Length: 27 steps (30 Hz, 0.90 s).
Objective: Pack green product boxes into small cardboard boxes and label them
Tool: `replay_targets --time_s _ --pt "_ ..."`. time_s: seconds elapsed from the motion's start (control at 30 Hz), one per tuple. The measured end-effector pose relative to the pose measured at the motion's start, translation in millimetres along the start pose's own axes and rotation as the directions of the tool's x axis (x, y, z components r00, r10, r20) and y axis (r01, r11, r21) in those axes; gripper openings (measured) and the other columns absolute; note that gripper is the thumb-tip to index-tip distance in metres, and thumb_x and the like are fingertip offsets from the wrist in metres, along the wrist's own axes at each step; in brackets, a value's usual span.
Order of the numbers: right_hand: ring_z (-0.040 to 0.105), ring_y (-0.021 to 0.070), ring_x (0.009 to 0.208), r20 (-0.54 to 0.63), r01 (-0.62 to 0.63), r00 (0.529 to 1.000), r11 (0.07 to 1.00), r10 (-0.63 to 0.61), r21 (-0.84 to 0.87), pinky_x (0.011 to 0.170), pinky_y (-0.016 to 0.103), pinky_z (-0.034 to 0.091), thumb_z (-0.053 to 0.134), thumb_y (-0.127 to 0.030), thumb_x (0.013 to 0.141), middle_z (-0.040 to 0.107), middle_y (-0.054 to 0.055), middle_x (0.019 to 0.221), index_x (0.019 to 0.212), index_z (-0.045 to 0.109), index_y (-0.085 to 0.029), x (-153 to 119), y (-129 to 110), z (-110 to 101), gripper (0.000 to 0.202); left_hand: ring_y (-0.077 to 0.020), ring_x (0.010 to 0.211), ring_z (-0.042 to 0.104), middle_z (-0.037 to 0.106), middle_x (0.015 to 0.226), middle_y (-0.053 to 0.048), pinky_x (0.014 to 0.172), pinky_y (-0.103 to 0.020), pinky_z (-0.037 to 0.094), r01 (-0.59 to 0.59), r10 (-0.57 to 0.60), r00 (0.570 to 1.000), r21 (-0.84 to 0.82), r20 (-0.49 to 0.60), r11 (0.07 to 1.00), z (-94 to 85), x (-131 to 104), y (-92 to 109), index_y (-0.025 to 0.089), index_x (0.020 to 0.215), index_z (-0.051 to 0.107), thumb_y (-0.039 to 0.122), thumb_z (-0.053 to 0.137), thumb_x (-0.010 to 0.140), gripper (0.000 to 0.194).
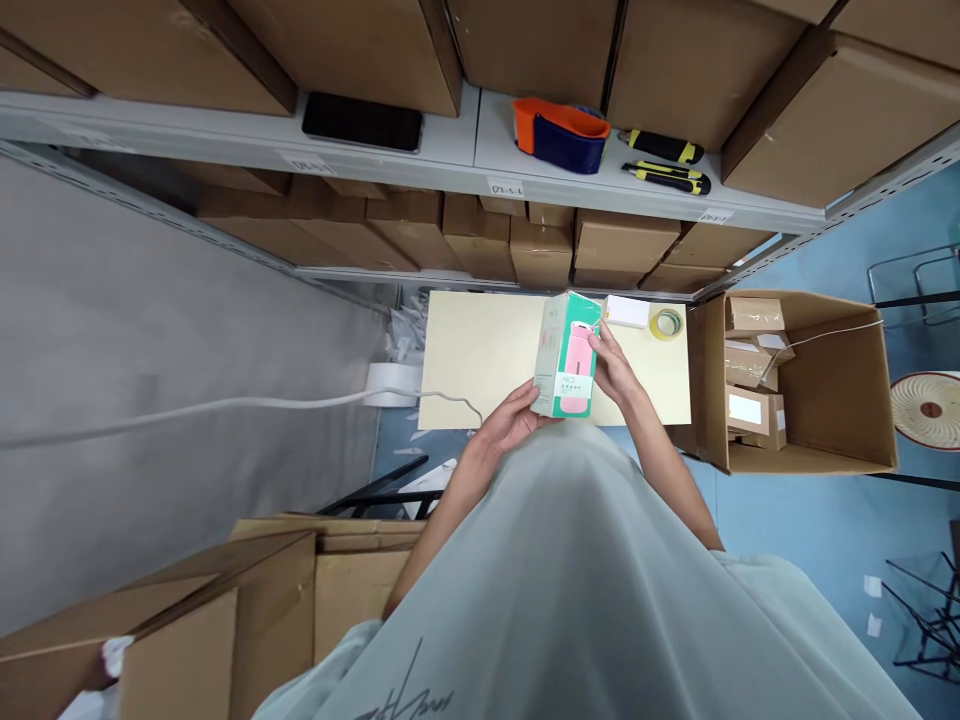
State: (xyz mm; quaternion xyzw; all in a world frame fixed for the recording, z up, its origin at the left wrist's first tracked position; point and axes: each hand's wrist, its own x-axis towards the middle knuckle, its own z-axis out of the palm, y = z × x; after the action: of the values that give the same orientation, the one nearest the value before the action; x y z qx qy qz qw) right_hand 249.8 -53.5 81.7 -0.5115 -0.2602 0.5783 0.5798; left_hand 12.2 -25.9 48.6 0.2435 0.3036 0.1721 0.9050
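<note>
I hold a small green and white product box [564, 356] with a pink picture on its front, above a pale yellow table [480, 350]. My left hand [511, 420] grips the box's near bottom corner. My right hand [613, 365] is on its right side, fingers at the upper right edge. My light shirt hides my lower arms and the near table edge.
A tape roll [666, 324] and a small white box [627, 312] lie at the table's far right. An open carton [795, 380] with small parcels stands to the right. The shelf above holds a tape dispenser [562, 132], utility knives [664, 160], a dark phone [363, 122] and cartons. A white cable [225, 405] runs left.
</note>
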Motion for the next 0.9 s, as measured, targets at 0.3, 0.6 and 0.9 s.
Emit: replay_targets --time_s 0.3,0.6,0.9 --pt "0.074 0.0272 0.121 -0.116 0.038 0.991 0.977 -0.064 -0.211 0.109 0.044 0.063 0.089 -0.074 0.085 0.080 0.007 0.133 0.180 0.039 -0.038 -4.9 17.2 -12.0 0.113 -0.0323 0.127 0.078 0.074 0.151 -0.016 0.095 -0.036 0.067 -0.052 0.152 0.952 0.348 -0.267 0.936 0.7 2.0 -10.3 0.024 0.150 0.067 0.060 0.102 0.075 0.091" --pt "0.073 0.0264 0.119 -0.074 0.062 0.994 0.970 -0.082 -0.237 0.105 0.041 0.064 0.092 -0.072 0.084 0.080 0.006 0.129 0.176 0.043 -0.041 -5.7 19.1 -14.8 0.108 -0.0328 0.123 0.080 0.077 0.144 -0.016 0.097 -0.041 0.068 -0.060 0.161 0.941 0.319 -0.299 0.946 6.1 -8.8 -13.9 0.023 0.148 0.068 0.055 0.103 0.075 0.087" --pt "0.078 0.0228 0.106 0.019 -0.081 0.997 0.996 0.081 0.029 0.093 0.037 0.064 0.085 -0.081 0.085 0.081 0.002 0.130 0.175 0.042 -0.045 -8.0 14.4 -22.3 0.106 -0.0365 0.131 0.078 0.084 0.130 -0.015 0.114 -0.051 0.064 -0.035 0.025 0.992 -0.086 -0.121 0.996 -2.1 -11.7 -21.1 0.017 0.136 0.075 0.039 0.096 0.086 0.058"
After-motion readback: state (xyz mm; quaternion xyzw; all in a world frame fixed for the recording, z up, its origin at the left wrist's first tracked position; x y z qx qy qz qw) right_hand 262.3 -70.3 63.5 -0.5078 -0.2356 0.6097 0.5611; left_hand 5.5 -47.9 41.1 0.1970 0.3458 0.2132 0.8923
